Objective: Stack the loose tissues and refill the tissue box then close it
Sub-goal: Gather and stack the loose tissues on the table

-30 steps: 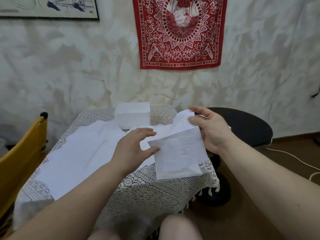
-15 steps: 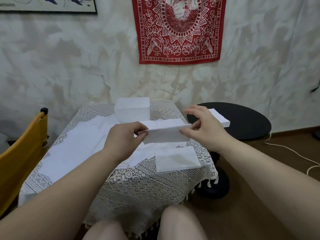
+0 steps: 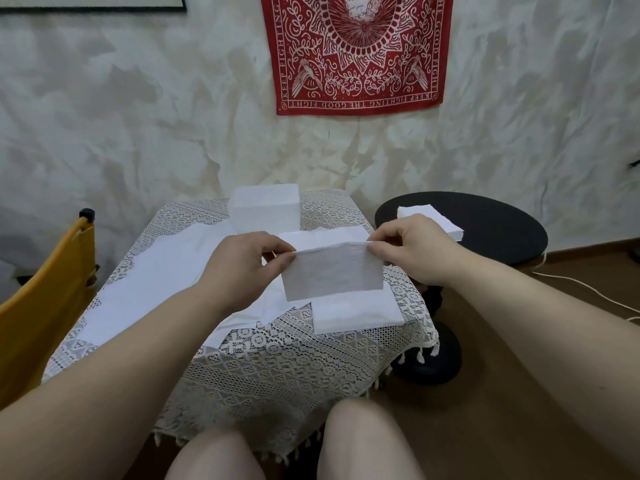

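- The table (image 3: 277,358) with its lace cloth carries most of the work that is left: many loose tissues (image 3: 156,278) lie spread on its left and middle part, not yet stacked.
- The white tissue box (image 3: 265,211) stands at the far side of the table. I judge it is not refilled; whether it is open, I cannot tell.
- A small stack of tissues (image 3: 433,220) lies on the black round table (image 3: 502,230) to the right, so the stacking seems begun only.
- One folded tissue (image 3: 356,315) lies near the right edge of the table.
- You hold a folded tissue (image 3: 334,275) above it: your left hand (image 3: 239,268) pinches its top left corner, your right hand (image 3: 412,251) pinches the top right corner. It hangs flat, thin and limp.
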Available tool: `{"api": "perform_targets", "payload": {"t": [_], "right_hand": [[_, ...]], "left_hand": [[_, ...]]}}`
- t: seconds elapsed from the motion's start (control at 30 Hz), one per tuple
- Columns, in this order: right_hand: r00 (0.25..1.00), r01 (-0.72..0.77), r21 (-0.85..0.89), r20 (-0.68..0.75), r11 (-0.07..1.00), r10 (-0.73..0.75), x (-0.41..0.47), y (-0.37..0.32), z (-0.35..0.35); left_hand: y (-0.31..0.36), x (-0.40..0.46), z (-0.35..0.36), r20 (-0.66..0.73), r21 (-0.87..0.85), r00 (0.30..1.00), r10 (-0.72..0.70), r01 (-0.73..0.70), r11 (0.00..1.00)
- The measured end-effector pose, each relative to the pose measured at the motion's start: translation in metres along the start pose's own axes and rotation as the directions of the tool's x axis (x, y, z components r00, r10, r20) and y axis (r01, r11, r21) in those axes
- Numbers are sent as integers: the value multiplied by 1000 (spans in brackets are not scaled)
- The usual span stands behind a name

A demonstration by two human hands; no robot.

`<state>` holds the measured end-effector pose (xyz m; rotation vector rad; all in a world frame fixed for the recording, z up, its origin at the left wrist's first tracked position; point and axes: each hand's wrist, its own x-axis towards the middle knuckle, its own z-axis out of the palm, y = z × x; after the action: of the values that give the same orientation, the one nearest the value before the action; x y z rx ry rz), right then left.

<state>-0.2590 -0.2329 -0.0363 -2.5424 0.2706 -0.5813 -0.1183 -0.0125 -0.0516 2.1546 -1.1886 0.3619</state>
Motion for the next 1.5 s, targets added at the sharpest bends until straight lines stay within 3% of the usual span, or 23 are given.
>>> {"api": "perform_targets", "payload": {"t": [0.27, 0.4, 0.53, 0.77, 1.17, 1.5], "right_hand": [[998, -44, -79, -40, 996, 41, 2, 24, 8], [986, -41, -128, -167, 991, 19, 12, 35, 5], [931, 64, -114, -351, 991, -101, 4, 46, 4], [973, 132, -191, -164, 973, -165, -57, 90, 65], [971, 177, -197, -125, 964, -204, -72, 104, 79], [980, 79, -189, -164, 979, -111, -79, 106, 78]], "left_hand": [[-1, 12, 36, 68, -71, 984, -164, 168, 983], [7, 25, 54, -85, -107, 975, -204, 195, 975], [18, 24, 58, -182, -143, 976, -121, 96, 985], [-7, -38, 103, 76, 28, 992, -97, 95, 995], [-11, -61, 114, 77, 2, 993, -84, 84, 996], [-15, -68, 112, 58, 40, 990, -127, 125, 991]]}}
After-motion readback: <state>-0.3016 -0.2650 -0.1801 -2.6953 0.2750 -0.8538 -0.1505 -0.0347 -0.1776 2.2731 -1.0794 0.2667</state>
